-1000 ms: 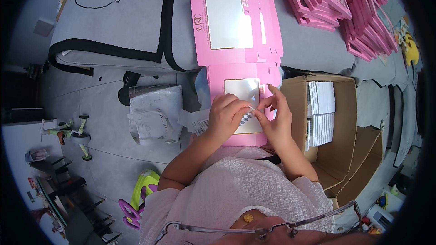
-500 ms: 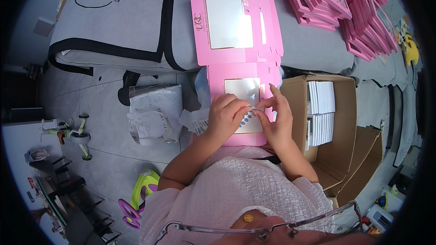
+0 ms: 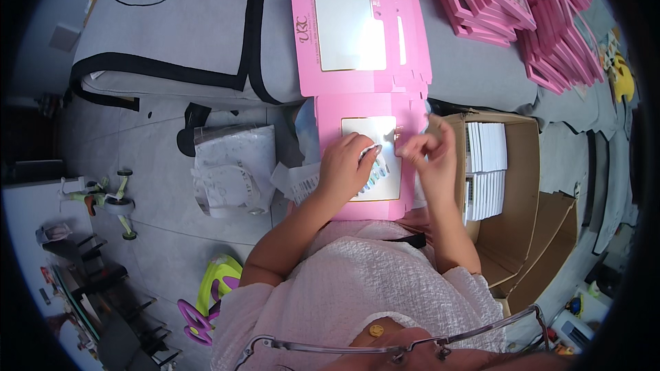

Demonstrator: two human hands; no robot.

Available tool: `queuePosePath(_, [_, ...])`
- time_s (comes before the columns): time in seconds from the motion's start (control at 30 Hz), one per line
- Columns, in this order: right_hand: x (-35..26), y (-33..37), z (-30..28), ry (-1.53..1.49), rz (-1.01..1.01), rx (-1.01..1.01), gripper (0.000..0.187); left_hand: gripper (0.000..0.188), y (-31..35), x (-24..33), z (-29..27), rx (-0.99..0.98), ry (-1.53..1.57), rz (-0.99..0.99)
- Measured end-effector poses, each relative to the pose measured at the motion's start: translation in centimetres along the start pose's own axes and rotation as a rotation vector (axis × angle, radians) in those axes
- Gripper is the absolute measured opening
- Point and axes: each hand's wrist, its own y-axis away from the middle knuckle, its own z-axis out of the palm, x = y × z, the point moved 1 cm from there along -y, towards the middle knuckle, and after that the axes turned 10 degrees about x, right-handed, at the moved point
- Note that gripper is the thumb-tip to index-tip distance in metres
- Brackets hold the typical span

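Flat pink cardboard sheets (image 3: 364, 211) with a pale window lie on my lap. Over them, my left hand (image 3: 346, 167) is closed on a sticker sheet (image 3: 377, 175) with rows of small round bluish stickers. A white strip with printed rows (image 3: 302, 180) sticks out to the left from beneath that hand. My right hand (image 3: 432, 154) is just above the right edge of the pink sheets, apart from the sticker sheet. Its thumb and forefinger are pinched together; whatever is between them is too small to make out.
More flat pink sheets (image 3: 308, 77) lie beyond on the grey sofa (image 3: 467, 72), with pink window boxes (image 3: 481, 0) piled at the far right. Right of me stands an open carton (image 3: 505, 233) holding white packs (image 3: 488, 148). A plastic-wrapped package (image 3: 234, 172) rests on the floor at left.
My right hand has moved right, away from my left hand and the sticker sheet, with its fingertips pinched. My left hand has stayed on the sheet, nearly in place.
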Motion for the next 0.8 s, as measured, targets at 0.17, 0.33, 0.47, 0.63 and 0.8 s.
queuePosePath(0.17, [1.9,-4.5,0.1,-0.036,0.179,0.137,0.062,0.013,0.0,-0.8,0.8,-0.002,-0.051,0.010])
queuePosePath(0.33, [3.2,-5.0,0.7,0.014,0.152,0.149,0.062,0.014,-0.1,-0.9,0.9,0.018,-0.039,0.049])
queuePosePath(0.47, [3.6,-4.8,0.9,0.034,0.139,0.155,0.061,0.014,-0.1,-1.0,0.9,0.004,-0.055,0.050])
queuePosePath(0.63, [3.5,-4.6,1.0,0.108,0.100,0.171,0.059,0.013,-0.1,-1.1,0.9,-0.005,-0.052,0.051])
queuePosePath(0.8, [3.3,-4.3,1.5,0.223,0.016,0.222,0.056,0.014,-0.1,-1.0,0.9,0.002,-0.059,0.057])
